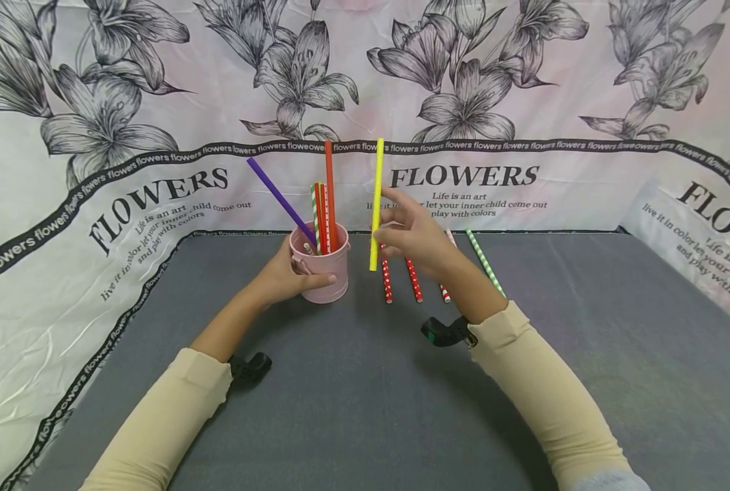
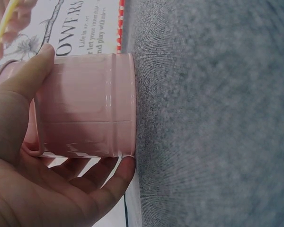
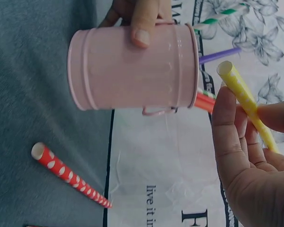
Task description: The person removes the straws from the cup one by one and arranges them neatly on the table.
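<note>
A small pink metal bucket (image 1: 338, 269) stands on the grey table, and my left hand (image 1: 279, 278) grips it from the left side, thumb across its front. Inside it stand several paper straws: a purple straw (image 1: 275, 190) leaning left, a tall red straw (image 1: 330, 177), and a bunch of striped and patterned straws (image 1: 315, 211). To the bucket's right, my right hand (image 1: 420, 239) pinches a yellow straw (image 1: 377, 198) between thumb and fingers. That straw is nearly upright, apart from the bucket and above the table. In the right wrist view the yellow straw (image 3: 244, 94) shows its open lower end.
Beneath and behind my right hand lie two red straws with white dots (image 1: 413, 279), a red-and-white straw (image 1: 445, 294) and a green-and-white striped straw (image 1: 484, 262). A floral cloth (image 1: 315, 123) hangs behind the table and along its sides.
</note>
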Tool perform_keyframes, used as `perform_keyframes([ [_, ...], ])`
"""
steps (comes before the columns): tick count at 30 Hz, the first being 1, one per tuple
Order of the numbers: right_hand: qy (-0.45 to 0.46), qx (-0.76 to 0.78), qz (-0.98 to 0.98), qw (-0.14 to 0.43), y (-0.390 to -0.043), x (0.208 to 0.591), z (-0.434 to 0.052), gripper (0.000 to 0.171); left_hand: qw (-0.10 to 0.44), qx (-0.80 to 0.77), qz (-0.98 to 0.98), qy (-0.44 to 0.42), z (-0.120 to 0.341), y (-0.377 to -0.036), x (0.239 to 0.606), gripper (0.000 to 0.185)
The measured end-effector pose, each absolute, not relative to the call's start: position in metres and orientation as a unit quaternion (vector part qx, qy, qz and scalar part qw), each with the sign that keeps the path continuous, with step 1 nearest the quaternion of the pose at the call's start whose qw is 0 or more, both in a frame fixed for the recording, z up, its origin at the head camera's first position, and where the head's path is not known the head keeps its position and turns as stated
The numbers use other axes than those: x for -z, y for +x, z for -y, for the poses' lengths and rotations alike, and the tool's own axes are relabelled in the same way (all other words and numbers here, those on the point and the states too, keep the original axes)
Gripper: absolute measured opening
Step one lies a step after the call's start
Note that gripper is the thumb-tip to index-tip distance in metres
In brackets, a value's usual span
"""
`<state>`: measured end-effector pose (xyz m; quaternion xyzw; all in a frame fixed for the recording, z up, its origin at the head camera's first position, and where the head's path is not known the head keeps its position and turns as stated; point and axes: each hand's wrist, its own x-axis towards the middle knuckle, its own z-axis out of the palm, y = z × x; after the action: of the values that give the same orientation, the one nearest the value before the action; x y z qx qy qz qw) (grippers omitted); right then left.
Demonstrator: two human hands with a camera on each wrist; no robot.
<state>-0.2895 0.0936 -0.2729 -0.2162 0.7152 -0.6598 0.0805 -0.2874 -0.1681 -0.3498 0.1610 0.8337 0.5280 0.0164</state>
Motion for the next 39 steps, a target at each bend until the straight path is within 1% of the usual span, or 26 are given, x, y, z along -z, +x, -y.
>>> perform_keyframes([
  [7,-0.223,0.664,-0.709,0.082,-0.288,0.277,-0.109,0.073,0.008,-0.535,-0.826,0.177,0.168,-0.287,0.349,0.104],
  [18,-0.188,0.640,-0.740,0.084,-0.289,0.283,-0.136,0.063,0.012,-0.538,-0.824,0.178,0.167,-0.289,0.354,0.105],
  [28,-0.166,0.651,-0.734,0.093,-0.298,0.285,-0.152,0.062,0.019,-0.538,-0.826,0.168,0.169,-0.286,0.352,0.104],
  [33,-0.138,0.628,-0.761,0.091,-0.303,0.287,-0.162,0.062,0.017,-0.538,-0.825,0.171,0.169,-0.286,0.352,0.103],
  [39,-0.112,0.590,-0.792,0.107,-0.305,0.281,-0.177,0.063,0.018,-0.543,-0.820,0.181,0.168,-0.287,0.351,0.103],
])
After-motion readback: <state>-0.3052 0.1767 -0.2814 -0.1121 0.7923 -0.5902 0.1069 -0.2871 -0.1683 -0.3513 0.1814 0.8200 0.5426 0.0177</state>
